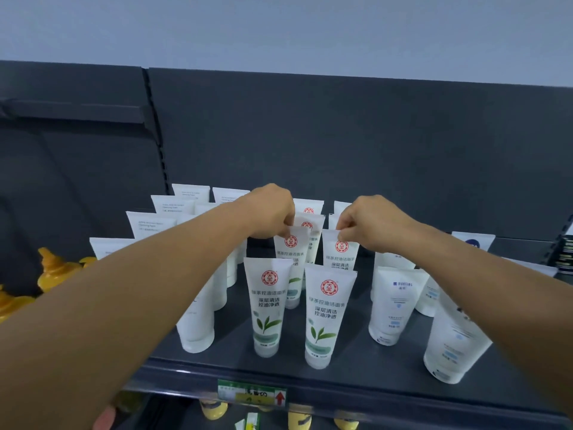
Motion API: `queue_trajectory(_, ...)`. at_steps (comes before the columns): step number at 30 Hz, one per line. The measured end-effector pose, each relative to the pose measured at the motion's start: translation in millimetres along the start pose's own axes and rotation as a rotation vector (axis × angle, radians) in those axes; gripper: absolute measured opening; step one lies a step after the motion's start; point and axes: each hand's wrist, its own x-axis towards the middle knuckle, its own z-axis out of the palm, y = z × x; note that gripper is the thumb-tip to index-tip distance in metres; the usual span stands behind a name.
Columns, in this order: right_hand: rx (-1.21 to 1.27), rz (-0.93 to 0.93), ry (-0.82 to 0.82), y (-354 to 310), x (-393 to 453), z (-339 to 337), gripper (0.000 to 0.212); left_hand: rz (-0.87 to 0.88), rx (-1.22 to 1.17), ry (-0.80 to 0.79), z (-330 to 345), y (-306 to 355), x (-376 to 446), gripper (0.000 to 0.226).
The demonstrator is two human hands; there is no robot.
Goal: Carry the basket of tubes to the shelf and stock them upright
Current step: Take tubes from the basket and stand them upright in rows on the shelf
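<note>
At the shelf front, 6 o'clock: a price tag sits on the dark edge.
Front tubes: two green-leaf tubes stand upright, cap down, side by side.
Left hand: at 12 o'clock, fingers pinch the top seam of the left second-row tube.
Right hand: fingers pinch the top of the right second-row tube, also upright.
Neighbours: plain white tubes at 10 o'clock, blue-print tubes at 3 o'clock.
Far left: yellow bottles.

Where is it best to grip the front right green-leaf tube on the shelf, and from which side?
Probably pinch the flat crimped top edge of the front right tube from above. It stands cap-down, widest and flattest at the top, and neighbours crowd its sides. Both the left hand and the right hand pinch tubes behind it that way.
</note>
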Motion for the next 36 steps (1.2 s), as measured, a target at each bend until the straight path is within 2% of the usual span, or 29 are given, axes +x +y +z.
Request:
queue_trajectory(19,0.042,-0.045,-0.009,-13.9,-0.6,3.2,0.010,-0.010,0.018,-0.044,-5.2,-13.8,-11.9,0.023)
queue_trajectory(23,0.129,-0.014,-0.067,-10.4,-4.7,-6.3,0.014,-0.014,-0.091,-0.055,-10.6,-15.6,-6.2,0.026)
queue_trajectory(26,0.217,0.035,0.022,0.6,0.2,-17.8,0.018,-0.007,-0.198,0.022,-16.3,-14.7,0.8,0.027)
queue_trajectory(28,0.156,0.048,0.071,8.4,7.6,-22.2,0.017,0.006,-0.192,0.065,-17.5,-11.1,7.9,0.025)
queue_trajectory(32,-0.035,0.060,0.007,19.9,26.4,-16.2,0.025,0.010,-0.134,0.058,-12.7,-4.2,28.4,0.027)
queue_trajectory(36,-0.060,0.050,-0.016,25.5,43.3,-6.7,0.010,0.000,-0.091,0.006,-6.6,-0.1,46.5,0.028)
